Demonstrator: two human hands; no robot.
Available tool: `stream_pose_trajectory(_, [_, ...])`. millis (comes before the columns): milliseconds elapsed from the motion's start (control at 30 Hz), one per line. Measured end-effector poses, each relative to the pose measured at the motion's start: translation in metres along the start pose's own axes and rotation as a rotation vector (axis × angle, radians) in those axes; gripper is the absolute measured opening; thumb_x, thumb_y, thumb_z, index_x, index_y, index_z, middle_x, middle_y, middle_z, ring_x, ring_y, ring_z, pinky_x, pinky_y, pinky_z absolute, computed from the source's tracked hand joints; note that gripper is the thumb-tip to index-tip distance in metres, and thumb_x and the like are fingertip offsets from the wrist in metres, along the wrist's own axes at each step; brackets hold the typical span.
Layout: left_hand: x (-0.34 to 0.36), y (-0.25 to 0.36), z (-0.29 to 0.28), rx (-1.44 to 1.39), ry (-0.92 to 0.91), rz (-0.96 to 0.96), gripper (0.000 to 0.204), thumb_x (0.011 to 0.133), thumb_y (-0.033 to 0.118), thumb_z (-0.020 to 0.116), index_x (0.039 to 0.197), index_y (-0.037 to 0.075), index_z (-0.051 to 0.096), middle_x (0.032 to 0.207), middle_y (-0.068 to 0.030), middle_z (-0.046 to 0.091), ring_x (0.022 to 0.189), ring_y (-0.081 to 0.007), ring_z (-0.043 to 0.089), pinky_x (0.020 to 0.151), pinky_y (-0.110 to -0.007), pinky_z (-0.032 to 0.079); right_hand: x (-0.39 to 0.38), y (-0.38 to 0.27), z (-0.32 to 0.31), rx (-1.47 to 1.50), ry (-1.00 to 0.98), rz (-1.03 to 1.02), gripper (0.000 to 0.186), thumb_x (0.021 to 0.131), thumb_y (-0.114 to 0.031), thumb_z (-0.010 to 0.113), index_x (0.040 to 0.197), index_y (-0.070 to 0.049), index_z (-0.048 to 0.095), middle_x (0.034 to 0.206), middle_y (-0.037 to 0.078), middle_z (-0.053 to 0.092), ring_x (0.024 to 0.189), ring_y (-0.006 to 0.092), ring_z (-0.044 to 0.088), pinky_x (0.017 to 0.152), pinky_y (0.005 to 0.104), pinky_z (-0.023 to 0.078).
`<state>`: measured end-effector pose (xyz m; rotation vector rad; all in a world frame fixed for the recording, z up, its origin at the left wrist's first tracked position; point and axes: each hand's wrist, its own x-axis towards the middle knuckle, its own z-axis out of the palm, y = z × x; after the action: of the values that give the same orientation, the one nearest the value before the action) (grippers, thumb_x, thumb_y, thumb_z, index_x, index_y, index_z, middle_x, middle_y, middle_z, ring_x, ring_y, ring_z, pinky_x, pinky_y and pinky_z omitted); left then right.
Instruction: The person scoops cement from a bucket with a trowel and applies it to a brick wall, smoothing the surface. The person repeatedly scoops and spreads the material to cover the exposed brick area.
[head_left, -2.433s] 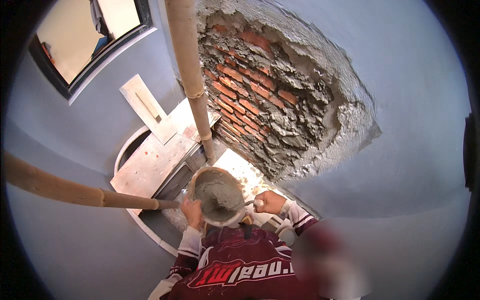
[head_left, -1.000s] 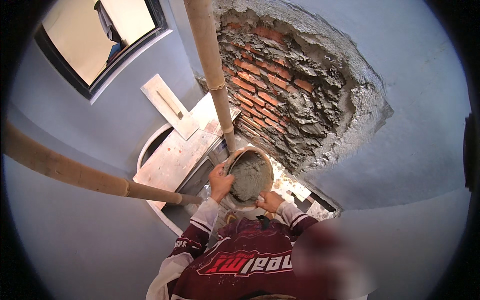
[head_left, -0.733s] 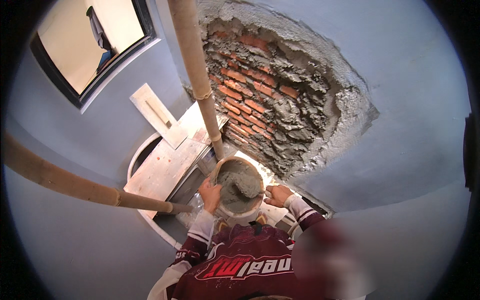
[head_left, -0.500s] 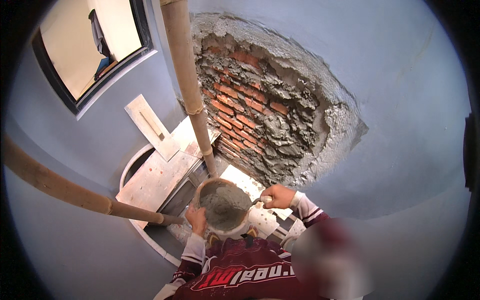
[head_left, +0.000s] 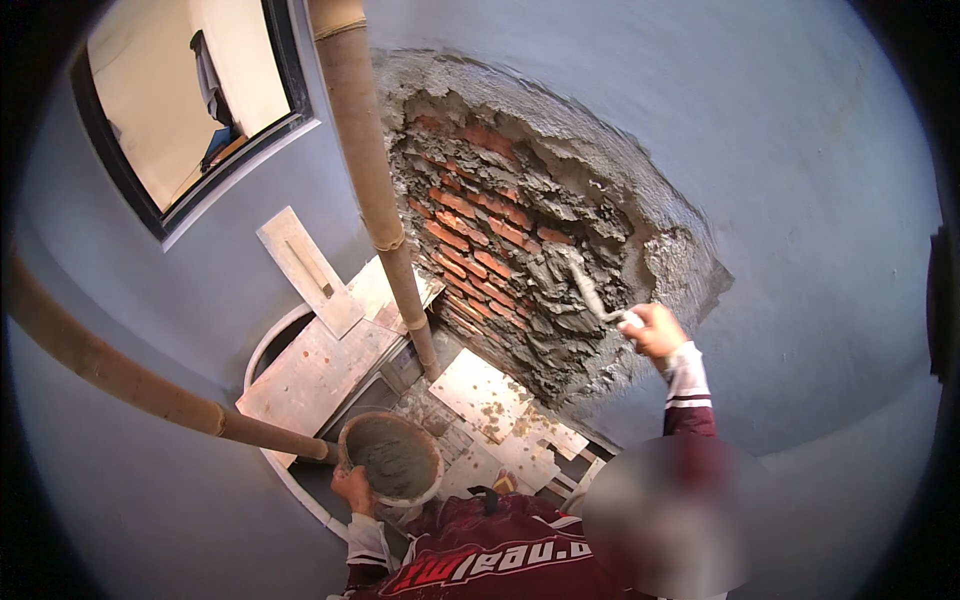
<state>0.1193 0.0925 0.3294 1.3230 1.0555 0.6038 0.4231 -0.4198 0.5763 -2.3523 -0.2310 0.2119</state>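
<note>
Through the head camera I see a room corner with smooth blue-grey walls. At upper left, a black-framed window opens onto a pale cream surface. One bamboo pole runs down from the top edge; another slants in from the left. Below the window lies a stained board; near it, bright light whitens spattered floor sheets.

Large blue-grey wall: painted, smooth, faintly glossy
Red oblong clay bricks: matt, rough
Grey mortar around the bricks: coarse, lumpy, damp-looking
Upright tan bamboo pole: smooth, ringed
Pale rectangular wooden board: flat, matt
Slim grey trowel blade: dull, mortar-smeared metal
Maroon-and-white cloth sleeve: matt
</note>
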Motion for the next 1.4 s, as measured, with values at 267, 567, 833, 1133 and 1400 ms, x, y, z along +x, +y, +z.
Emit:
stream_pose_trajectory(267, [0.002,0.012,-0.02,-0.016,0.089,-0.026,0.028,0.073,-0.006,0.055,0.1,-0.006,0.061,0.083,-0.0029,0.061,0.067,-0.0127,0.054,0.061,-0.027,0.043,0.029,0.023,0.141,-0.54,0.289,-0.042,0.028,0.088,-0.03,0.06,0.101,-0.007,0.052,0.099,0.021,0.055,0.076,0.0433,0.064,0.07,0.0552,0.051])
stream_pose_trajectory(567, [0.036,-0.021,-0.039,0.097,-0.004,0.022,0.031,0.072,-0.003,0.058,0.102,-0.006,0.061,0.083,-0.0019,0.062,0.068,-0.0137,0.055,0.061,-0.028,0.044,0.025,0.008,0.084,-0.621,0.523,0.144,0.028,0.089,-0.033,0.062,0.104,-0.01,0.056,0.097,0.019,0.06,0.081,0.041,0.066,0.068,0.0536,0.051])
stream_pose_trajectory(833, [0.017,0.005,-0.028,-0.067,0.077,-0.121,0.032,0.073,-0.005,0.053,0.105,-0.007,0.06,0.09,-0.0049,0.063,0.073,-0.0167,0.06,0.066,-0.028,0.047,-0.012,0.042,0.132,-0.54,0.689,0.098,0.031,0.088,-0.032,0.063,0.11,-0.012,0.054,0.092,0.014,0.057,0.077,0.0392,0.064,0.063,0.0497,0.05])
stream_pose_trajectory(1133, [0.003,0.024,-0.039,0.036,0.103,-0.063,0.019,0.07,-0.005,0.054,0.089,-0.003,0.057,0.08,-0.006,0.06,0.065,-0.0164,0.056,0.059,-0.031,0.046,0.063,0.07,0.231,-0.359,0.391,0.191,0.032,0.091,-0.032,0.061,0.114,-0.012,0.05,0.107,0.016,0.053,0.09,0.0381,0.063,0.072,0.0523,0.05])
stream_pose_trajectory(1400, [-0.002,0.036,-0.046,0.118,0.124,-0.032,0.022,0.069,-0.005,0.056,0.091,-0.005,0.06,0.077,-0.0044,0.06,0.063,-0.0156,0.056,0.059,-0.028,0.045,0.037,0.126,0.174,-0.375,0.514,0.149,0.034,0.089,-0.036,0.063,0.114,-0.013,0.057,0.099,0.014,0.058,0.086,0.0387,0.064,0.069,0.0527,0.049])
